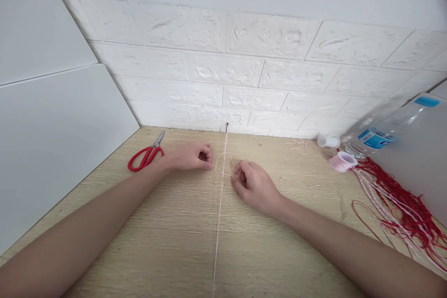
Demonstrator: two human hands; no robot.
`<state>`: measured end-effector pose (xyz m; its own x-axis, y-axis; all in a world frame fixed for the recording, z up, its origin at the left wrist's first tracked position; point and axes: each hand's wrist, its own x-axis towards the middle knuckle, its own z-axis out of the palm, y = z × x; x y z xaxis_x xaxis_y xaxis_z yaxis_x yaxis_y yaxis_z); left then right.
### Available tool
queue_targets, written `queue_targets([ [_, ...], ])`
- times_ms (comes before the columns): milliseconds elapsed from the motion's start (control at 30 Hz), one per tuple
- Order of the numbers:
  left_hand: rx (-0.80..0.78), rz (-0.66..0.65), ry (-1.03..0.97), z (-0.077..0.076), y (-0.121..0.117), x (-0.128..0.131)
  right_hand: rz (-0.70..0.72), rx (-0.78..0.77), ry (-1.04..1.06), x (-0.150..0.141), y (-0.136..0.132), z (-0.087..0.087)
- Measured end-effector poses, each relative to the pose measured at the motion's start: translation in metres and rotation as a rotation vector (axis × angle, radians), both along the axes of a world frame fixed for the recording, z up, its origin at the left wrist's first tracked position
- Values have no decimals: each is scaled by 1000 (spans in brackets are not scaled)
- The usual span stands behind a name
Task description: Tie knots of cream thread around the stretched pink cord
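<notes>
A pale pink cord [219,223] runs taut from a small dark anchor point at the foot of the wall towards me, its far end a short braided stretch [226,142]. Around the cord lies a loop of thin pale thread [217,162]. My right hand [257,187], just right of the cord, pinches this thread, whose loose tail trails off to the right. On the left, my left hand [192,156] is beside the loop with thumb and fingertips brought together; whatever they may hold is too small to see.
Red-handled scissors [146,156] lie behind my left forearm. At right are a pink thread spool [343,161], a white spool [328,141], a tilted water bottle [380,135] and a heap of red and pink cords [407,205]. A white brick-pattern wall [206,70] bounds the wooden tabletop [167,242].
</notes>
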<state>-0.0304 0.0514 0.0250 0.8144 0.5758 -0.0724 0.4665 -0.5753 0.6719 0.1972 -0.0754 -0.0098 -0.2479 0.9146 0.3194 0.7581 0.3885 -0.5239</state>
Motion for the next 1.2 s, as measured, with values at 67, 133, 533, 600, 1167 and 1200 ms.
queue_targets([
  [67, 14, 72, -43, -5, 4, -1, 1, -1, 0, 0, 0, 0],
  [133, 57, 162, -82, -10, 6, -1, 0, -3, 0, 0, -1, 1],
  [533, 154, 142, -152, -12, -9, 7, -3, -13, -4, 0, -1, 1],
  [600, 153, 134, -133, -12, -9, 8, -3, -17, -4, 0, -1, 1],
  [1167, 112, 65, -83, -9, -7, 7, -70, 13, -103, 0, -1, -2],
  [1200, 106, 53, -77, -8, -7, 6, -73, 14, -105, 0, -1, -2],
])
